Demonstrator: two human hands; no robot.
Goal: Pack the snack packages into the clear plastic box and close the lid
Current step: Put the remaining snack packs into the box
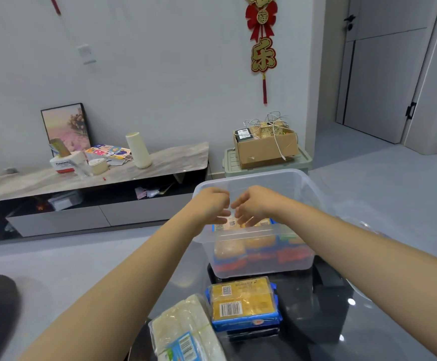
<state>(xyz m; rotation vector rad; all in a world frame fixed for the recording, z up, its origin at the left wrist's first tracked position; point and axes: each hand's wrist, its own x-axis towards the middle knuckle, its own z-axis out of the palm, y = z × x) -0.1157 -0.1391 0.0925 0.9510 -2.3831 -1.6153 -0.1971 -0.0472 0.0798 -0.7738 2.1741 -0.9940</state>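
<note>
L hand [210, 205], R hand [251, 205] close together, fingers curled

Grey floor [368, 178], low TV cabinet [95, 175]

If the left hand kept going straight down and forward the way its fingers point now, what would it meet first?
Most likely the snack package lying on top inside the clear plastic box, directly under the left hand. The fingers already look very close to it; the picture does not settle whether they touch.
</note>
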